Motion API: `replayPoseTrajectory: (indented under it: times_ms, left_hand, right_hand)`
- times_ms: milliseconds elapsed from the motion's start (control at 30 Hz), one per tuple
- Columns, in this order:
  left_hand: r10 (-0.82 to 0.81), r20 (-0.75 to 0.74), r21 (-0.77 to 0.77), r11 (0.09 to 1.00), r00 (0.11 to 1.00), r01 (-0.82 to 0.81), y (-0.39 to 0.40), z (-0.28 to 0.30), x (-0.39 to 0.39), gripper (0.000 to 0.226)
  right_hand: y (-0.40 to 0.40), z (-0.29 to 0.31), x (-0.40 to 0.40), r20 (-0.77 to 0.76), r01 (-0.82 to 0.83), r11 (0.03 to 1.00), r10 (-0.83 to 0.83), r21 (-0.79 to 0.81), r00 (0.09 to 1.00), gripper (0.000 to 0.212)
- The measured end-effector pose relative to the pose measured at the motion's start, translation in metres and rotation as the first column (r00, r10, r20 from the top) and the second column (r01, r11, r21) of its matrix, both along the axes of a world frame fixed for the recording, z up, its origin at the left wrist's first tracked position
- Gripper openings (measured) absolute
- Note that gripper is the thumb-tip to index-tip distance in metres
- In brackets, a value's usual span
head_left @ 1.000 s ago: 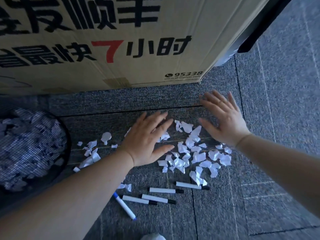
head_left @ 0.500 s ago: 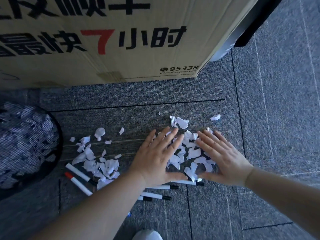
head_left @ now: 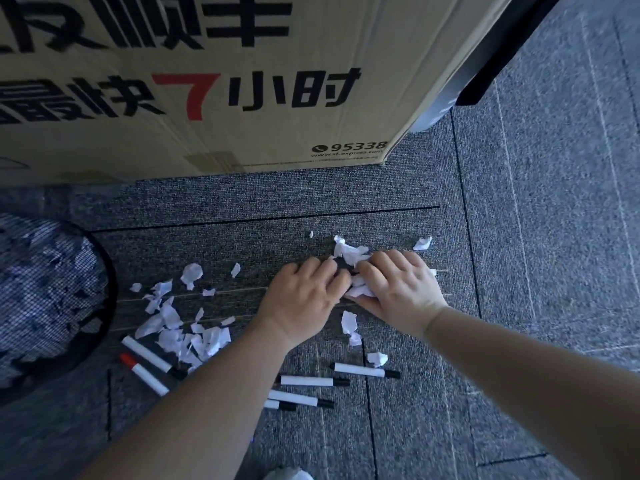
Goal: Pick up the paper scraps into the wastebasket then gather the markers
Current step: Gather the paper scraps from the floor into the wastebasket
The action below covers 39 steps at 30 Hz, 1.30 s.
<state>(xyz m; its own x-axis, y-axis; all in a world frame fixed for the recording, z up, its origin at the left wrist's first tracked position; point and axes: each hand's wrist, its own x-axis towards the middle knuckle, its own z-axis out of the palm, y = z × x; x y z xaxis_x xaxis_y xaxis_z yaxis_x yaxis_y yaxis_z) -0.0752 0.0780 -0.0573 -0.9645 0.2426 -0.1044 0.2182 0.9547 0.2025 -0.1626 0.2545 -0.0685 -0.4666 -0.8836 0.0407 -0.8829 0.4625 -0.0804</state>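
My left hand (head_left: pixel 304 296) and my right hand (head_left: pixel 398 289) are pressed together on the grey carpet, fingers curled around a bunch of white paper scraps (head_left: pixel 358 289). More scraps (head_left: pixel 183 327) lie loose to the left, and a few (head_left: pixel 349 322) sit just below my hands. One stray scrap (head_left: pixel 423 243) lies at the upper right. Several white markers with black caps (head_left: pixel 365 370) lie near my forearms. Two more markers, one with a red cap (head_left: pixel 143 373), lie at the left. The black mesh wastebasket (head_left: pixel 104 278) stands at the far left with scraps inside.
A large cardboard box (head_left: pixel 207 81) with printed characters stands right behind the work area. A dark furniture leg (head_left: pixel 485 74) rises at the upper right. Grey carpet tiles (head_left: pixel 554 237) stretch to the right.
Both hands went from flat and spread to drawn together, fingers curling around a heap of scraps. The view shifted, revealing two markers at the left.
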Motion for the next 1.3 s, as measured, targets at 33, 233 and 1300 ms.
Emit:
replayPoseTrajectory:
  times_ms: [33,233,1300]
  left_hand:
    - [-0.011,0.031,-0.01,1.0,0.999,0.011,-0.002,0.0,-0.003,0.012]
    - [0.077,0.246,-0.003,0.997,0.966,-0.079,-0.014,0.016,-0.015,0.019]
    - [0.585,0.103,0.212,0.777,0.804,-0.593,-0.141,0.322,0.007,0.018]
  right_hand:
    - [-0.002,0.0,-0.001,0.004,-0.017,1.0,0.017,0.019,1.0,0.039]
    - [-0.022,0.01,-0.015,0.089,-0.06,0.996,0.054,0.068,0.995,0.014]
    - [-0.171,0.291,-0.01,0.451,0.189,0.981,-0.148,-0.048,0.88,0.023]
